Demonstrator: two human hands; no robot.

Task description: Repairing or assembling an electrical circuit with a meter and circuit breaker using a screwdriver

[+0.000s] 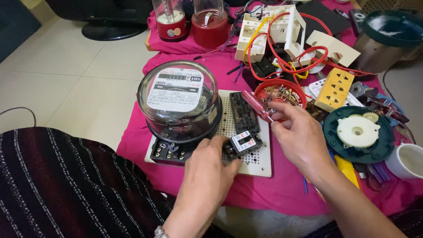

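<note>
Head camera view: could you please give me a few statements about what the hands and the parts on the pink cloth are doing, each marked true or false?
1. The right hand holds a red-handled screwdriver. True.
2. The left hand rests on the yellow socket plate. False: it touches the small black breaker on the white perforated board.
3. The electricity meter has a clear domed cover. True.
4. The red dish is empty. False: it holds small screws.
5. The white gear sits on a dark green round base. True.
</note>
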